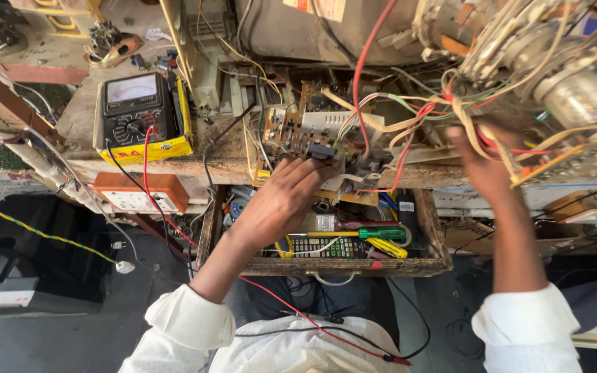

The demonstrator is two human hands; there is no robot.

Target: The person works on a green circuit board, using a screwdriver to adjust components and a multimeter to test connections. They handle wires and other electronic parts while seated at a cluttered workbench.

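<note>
Now the left hand (281, 200) pinches the circuit board (312, 131) on the cluttered wooden table (77, 121); the right hand (485, 166) grips wires (464, 117), drawer (343, 266) open below.

bench: I see a worn wooden workbench (195, 169), open drawer (354, 266) below
floor: dark grey floor (70, 338)
light: daylight

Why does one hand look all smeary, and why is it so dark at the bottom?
In the head view, the right hand among the wires is smeared by motion blur, while the left hand on the circuit board is sharp; daylight brightens the bench top and the meter, the floor under the open drawer lies in shadow, and straight edges bow slightly near the frame's sides.
</note>
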